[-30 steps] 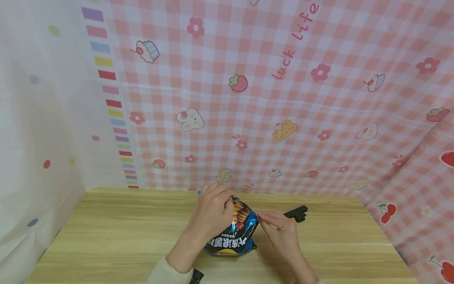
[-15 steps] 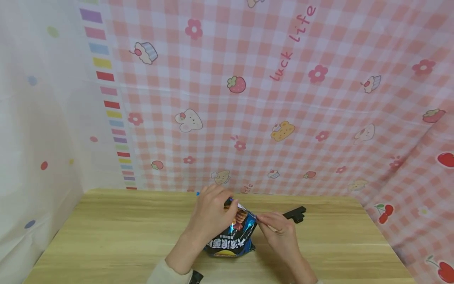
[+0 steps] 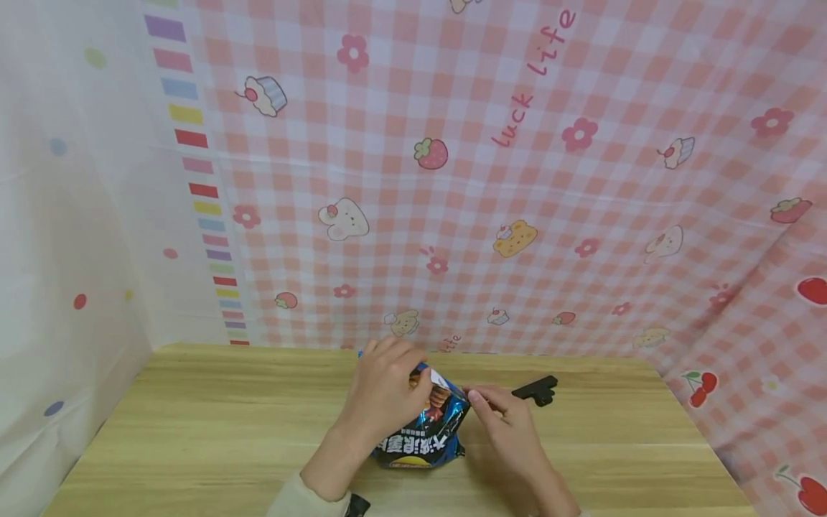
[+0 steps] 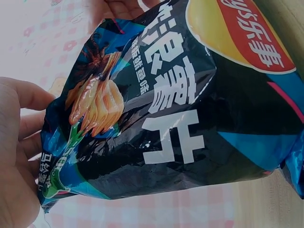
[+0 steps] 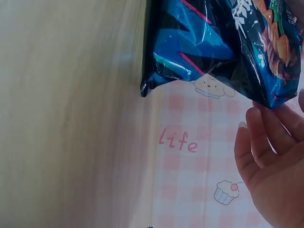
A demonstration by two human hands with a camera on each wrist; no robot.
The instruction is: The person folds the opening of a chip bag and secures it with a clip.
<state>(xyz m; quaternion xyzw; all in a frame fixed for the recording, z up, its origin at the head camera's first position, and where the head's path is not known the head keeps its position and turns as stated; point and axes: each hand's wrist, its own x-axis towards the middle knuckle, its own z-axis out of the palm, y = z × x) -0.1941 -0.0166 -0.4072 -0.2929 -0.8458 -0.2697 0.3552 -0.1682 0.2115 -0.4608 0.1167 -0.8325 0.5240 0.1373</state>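
Mid-desk (image 3: 194, 424), upright: chip bag (image 3: 423, 431), top gripped by left hand (image 3: 388, 391) and its right corner pinched by right hand (image 3: 507, 424) to steady the opening; black clip (image 3: 536, 391) far right.

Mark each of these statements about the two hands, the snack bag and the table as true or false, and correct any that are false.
1. Both hands grip the top of the chip bag. True: the left hand and right hand each grasp an upper edge.
2. The bag is mostly red and white. False: it is black and blue, with a red logo.
3. A black clip lies on the wooden table, beyond the right hand. True.
4. The right hand holds the black clip. False: the clip lies apart on the table.
5. The backdrop is plain grey. False: it is pink check with cartoon prints.
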